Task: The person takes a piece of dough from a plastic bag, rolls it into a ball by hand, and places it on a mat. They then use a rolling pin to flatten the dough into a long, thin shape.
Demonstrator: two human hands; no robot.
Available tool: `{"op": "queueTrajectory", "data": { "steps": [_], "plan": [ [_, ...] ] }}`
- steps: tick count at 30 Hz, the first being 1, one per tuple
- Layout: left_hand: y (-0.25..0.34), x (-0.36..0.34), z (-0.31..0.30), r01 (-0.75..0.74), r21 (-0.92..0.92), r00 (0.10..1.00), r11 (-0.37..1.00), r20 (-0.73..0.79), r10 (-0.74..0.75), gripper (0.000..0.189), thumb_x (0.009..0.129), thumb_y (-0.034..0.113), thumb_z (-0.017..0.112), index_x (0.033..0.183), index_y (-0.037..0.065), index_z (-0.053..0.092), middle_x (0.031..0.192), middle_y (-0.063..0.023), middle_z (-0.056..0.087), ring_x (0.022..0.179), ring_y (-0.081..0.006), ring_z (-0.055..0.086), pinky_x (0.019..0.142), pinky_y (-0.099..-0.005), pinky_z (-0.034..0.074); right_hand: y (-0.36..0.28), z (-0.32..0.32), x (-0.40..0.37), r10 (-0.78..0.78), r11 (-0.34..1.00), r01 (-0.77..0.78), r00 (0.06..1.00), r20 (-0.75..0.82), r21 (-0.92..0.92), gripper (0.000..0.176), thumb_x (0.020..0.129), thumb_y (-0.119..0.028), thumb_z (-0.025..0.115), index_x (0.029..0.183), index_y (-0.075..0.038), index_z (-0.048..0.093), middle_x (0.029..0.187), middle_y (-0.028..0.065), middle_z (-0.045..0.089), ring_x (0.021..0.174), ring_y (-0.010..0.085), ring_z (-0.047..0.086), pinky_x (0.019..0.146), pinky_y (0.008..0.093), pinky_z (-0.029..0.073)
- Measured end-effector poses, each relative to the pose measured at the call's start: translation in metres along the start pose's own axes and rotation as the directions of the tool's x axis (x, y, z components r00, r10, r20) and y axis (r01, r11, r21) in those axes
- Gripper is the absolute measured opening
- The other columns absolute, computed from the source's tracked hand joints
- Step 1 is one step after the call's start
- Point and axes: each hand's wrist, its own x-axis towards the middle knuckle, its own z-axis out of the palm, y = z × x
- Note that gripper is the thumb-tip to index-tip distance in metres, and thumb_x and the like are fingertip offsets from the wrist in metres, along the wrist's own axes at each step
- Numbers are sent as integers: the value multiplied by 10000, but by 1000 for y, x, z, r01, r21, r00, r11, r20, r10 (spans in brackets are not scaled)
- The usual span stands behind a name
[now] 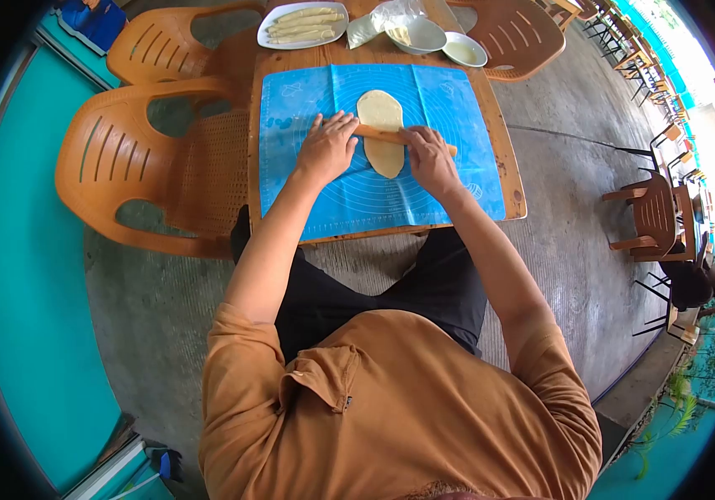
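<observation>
A long oval sheet of pale dough (384, 157) lies on the blue measuring mat (457, 92). Across its middle rests a wooden rolling pin (381, 134), tilted slightly down to the right. My left hand (329, 148) is on the pin's left end, its fingers laid over the wood. On the right part of the pin sits my right hand (431, 157), fingers curled over it, with the pin's tip showing beyond. Both palms hide parts of the pin.
Behind the mat, the wooden table (514, 200) bears a white plate (264, 33) with several dough strips (301, 23), a plastic bag (366, 32), a bowl (424, 38) and a smaller bowl (464, 55). Orange chairs (115, 158) flank the table. A person (687, 283) sits far right.
</observation>
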Motion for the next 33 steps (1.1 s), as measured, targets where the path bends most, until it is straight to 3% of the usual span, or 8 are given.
{"op": "queueTrajectory", "data": {
  "steps": [5,11,13,15,17,20,25,33],
  "plan": [
    [4,-6,-1,3,28,999,1000,53,-5,484,1053,215,586,1508,58,530,1596,-94,508,1532,-247,393,1281,-537,255,1,-1,10,-42,999,43,998,-36,17,242,922,33,616,1149,-6,691,1317,172,674,1237,395,615,1056,492,514],
    [37,-36,-12,-25,202,988,979,-144,55,577,1008,277,645,1497,4,508,1598,-220,452,1518,-373,379,1259,-530,283,-5,-4,10,-19,993,21,1000,-19,112,226,931,21,591,1132,5,692,1246,182,701,1193,397,638,1033,470,531],
    [67,-54,-23,-64,-45,978,997,-201,54,543,954,279,710,1397,-8,581,1424,-238,551,1383,-393,491,1187,-514,357,3,-1,13,-43,995,42,999,12,90,281,917,25,590,1176,-3,693,1252,181,700,1192,394,638,1040,469,525],
    [96,-80,-29,-158,-125,987,979,-43,154,492,907,284,759,1291,0,639,1253,-176,589,1230,-330,552,1088,-482,413,2,-3,12,-65,996,62,997,46,72,337,902,29,590,1221,-11,693,1257,180,698,1192,391,637,1047,468,520],
    [115,-100,-24,-149,-148,989,978,-12,149,497,897,293,769,1287,11,647,1229,-153,581,1217,-321,549,1059,-474,422,-10,-10,18,3,995,-28,969,246,96,504,875,46,582,1368,-31,648,1336,179,673,1298,392,596,1119,480,475],
    [125,-104,-17,-121,-167,992,978,25,126,510,874,316,787,1278,32,661,1215,-130,574,1198,-308,549,1026,-462,432,-6,5,8,-55,995,69,983,177,-73,672,842,125,527,1489,-52,571,1450,179,613,1415,378,518,1192,470,430],
    [134,-99,-9,-131,-145,988,981,-102,117,467,873,327,784,1237,48,692,1230,-124,585,1186,-290,556,1011,-454,430,-15,-1,-5,-46,999,49,984,172,-16,642,855,111,495,1468,-53,591,1505,173,578,1461,364,478,1253,501,347],
    [137,-98,3,-204,-134,975,970,-114,190,201,862,102,685,1039,32,750,1068,-43,671,1077,-234,612,935,-423,459,-18,-1,-12,-53,998,50,989,140,26,561,892,91,497,1418,-50,636,1444,170,622,1414,365,526,1244,507,357]
  ]
}}
